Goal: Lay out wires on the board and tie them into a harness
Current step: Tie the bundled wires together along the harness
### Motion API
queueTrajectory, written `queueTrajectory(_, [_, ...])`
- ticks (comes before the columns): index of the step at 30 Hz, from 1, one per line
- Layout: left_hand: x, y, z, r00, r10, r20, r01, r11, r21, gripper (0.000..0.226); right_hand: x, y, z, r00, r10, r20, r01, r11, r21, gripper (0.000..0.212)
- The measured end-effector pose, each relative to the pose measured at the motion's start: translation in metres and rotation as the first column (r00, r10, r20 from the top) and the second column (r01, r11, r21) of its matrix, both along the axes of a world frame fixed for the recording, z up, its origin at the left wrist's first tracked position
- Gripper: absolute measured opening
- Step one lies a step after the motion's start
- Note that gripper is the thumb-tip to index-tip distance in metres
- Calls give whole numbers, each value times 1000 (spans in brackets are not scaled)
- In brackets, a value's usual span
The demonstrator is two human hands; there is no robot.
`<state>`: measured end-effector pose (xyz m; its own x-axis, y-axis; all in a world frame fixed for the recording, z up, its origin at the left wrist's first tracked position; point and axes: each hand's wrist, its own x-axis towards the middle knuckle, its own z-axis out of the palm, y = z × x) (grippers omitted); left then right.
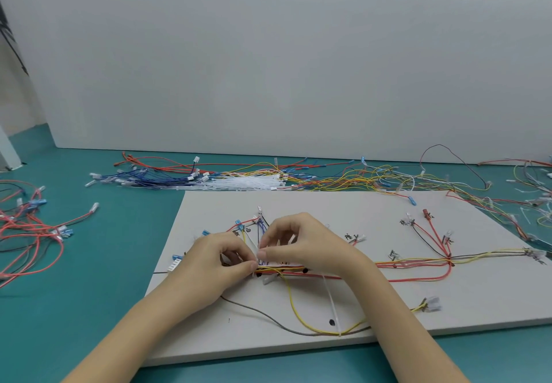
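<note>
Head view: we look down on a pale grey rectangular board (343,212) lying on a teal desk (89,293).
Harness handling: we judge the bundle of thin red, yellow, black and blue insulated wires (388,263) to be light, limp and springy; loose ends will likely drift unless pinned.
Where to hold: we would pinch the trunk just beside the tie point, not the small clear and blue crimp terminals (410,219), which look delicate.
Tie handling: the thin white plastic cable tie (332,302) looks smooth and slippery, stiff along its length yet easy to bend.
Left hand: our left hand (215,258) pinches thumb against forefinger at the trunk's left end; what exactly it grips is too small to tell.
Right hand: our right hand (298,242) has its fingers curled over the same spot, pinching something pale, probably a tie.
Harness look: a horizontal trunk across the board's middle, branches fanning far and right toward handwritten black labels, one yellow loop (298,311) sagging near.
Harness place: middle of the board, near us.
Spare stock: loose coloured wires and white ties (245,181) lie along the far edge.
</note>
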<state>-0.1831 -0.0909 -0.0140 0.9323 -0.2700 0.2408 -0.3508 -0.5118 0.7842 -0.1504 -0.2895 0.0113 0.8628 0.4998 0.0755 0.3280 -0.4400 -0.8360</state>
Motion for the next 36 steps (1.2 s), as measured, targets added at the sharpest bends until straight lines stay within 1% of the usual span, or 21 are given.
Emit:
queueTrajectory(4, [0,1,-1,1000,5,6,-5,1000,-12,15,0,6,-2,1000,21,-8,-20,997,72,5])
queueTrajectory(7, [1,1,-3,1000,14,6,-14,1000,-27,16,-1,10,-5,999,35,-8,-34,996,87,6])
queueTrajectory(10, [1,0,-3,1000,24,7,-23,999,-34,17,-1,12,-6,999,46,-24,-43,994,100,3])
queueTrajectory(15, [0,1,-2,998,8,63,-9,1000,17,22,-2,14,-5,995,76,-58,-68,990,126,18])
queueTrajectory(19, [-2,1,0,995,-6,102,0,998,55,24,-1,14,-5,996,61,-65,-46,978,201,14])
queueTrajectory(24, [-3,0,0,994,-2,113,-4,999,51,25,0,14,-7,991,80,-107,-48,961,272,11])
queueTrajectory(27, [-3,0,-1,994,13,113,-17,999,36,24,0,13,-8,992,70,-102,-42,967,253,4])
queueTrajectory(30, [-2,2,-2,996,10,93,-11,1000,7,24,0,14,-12,993,71,-95,-49,975,217,10])
queueTrajectory(34, [-1,6,2,1000,-27,-5,27,998,-60,18,1,15,-14,995,38,-96,-16,976,216,15])
queueTrajectory(36, [0,6,3,999,-34,-4,33,997,-65,17,0,15,-13,995,29,-99,-8,977,214,15])
